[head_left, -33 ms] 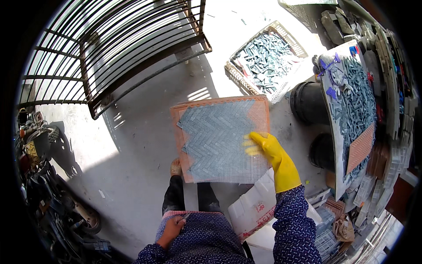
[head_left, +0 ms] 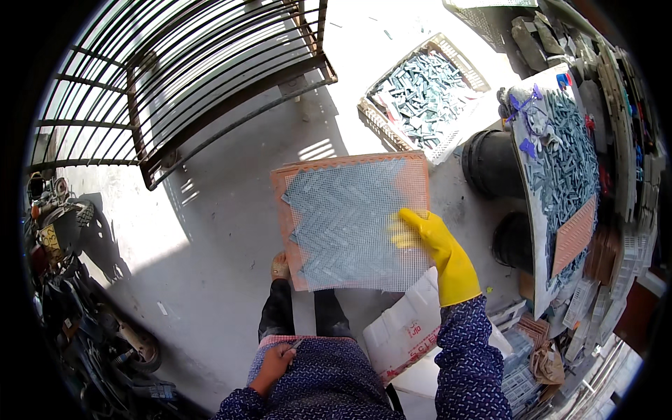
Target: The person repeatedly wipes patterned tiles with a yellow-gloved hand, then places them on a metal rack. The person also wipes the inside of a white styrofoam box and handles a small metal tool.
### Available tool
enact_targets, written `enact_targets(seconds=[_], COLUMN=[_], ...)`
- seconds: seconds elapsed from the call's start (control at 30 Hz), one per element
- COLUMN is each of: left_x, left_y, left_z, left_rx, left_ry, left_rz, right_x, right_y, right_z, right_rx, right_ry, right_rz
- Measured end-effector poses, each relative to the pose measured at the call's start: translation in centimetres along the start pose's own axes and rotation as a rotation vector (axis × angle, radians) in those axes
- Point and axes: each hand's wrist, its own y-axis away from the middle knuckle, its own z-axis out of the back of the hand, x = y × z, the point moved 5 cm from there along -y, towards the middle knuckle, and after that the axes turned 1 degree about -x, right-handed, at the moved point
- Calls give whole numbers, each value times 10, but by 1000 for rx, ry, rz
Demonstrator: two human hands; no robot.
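A square orange tray (head_left: 281, 222) stands in front of me, filled with blue-grey strip tiles (head_left: 329, 203) in a herringbone pattern. White mesh (head_left: 364, 269) lies over the tiles and reaches past the tray's right and near edges. In a yellow rubber glove, my right hand (head_left: 441, 252) grips the mesh at its right side; the thumb is on top and the other fingers show through from underneath. My bare left hand (head_left: 278, 360) rests at my waist, fingers closed around a small thin grey piece, too small to name.
A crate (head_left: 458, 59) of loose tiles stands beyond the tray. At right, a board (head_left: 542, 231) on black buckets (head_left: 490, 162) carries more tiles and an orange tray. A white box (head_left: 399, 329) lies near my right leg. A metal rack (head_left: 231, 91) and motorbike parts (head_left: 133, 343) are at left.
My gloved right hand has shifted very slightly at the mesh's right side. Nothing else has visibly moved.
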Motion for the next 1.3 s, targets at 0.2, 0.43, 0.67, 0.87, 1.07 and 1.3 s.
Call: enact_targets(seconds=[0.2,0.43,0.67,0.87,1.07,1.3], left_x=[0,3,-3,-3,-7,1], left_y=[-2,-8,-10,-10,-9,-10], left_z=[1,1,3,2,0,-1], left_rx=[-3,4,-15,-5,10,41], left_ry=[-11,-10,-25,-25,-48,-56], left_rz=[13,34,19,-1,9,-11], right_x=[10,17,53,88,19,-62], right_y=[1,-2,21,18,-43,-24], right_z=[24,30,12,-47,-54,-155], right_rx=[-293,-462,-713,-553,-516,-269], right_ry=[412,774,1236,1259,1440,1408], right_rz=[22,-49,7,1150,1054,1050])
